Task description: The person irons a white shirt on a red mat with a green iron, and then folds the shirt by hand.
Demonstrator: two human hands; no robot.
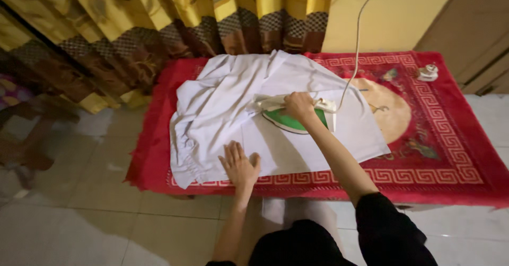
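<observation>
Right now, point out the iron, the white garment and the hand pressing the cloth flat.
iron (289, 120): head view, on its green body.
white garment (222, 104): head view, on the spread cloth left of the iron.
left hand (239, 165): head view, on the back of the hand.

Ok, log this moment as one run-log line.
right hand: grips green iron on white garment | left hand: flat on garment | base: red rug
</observation>
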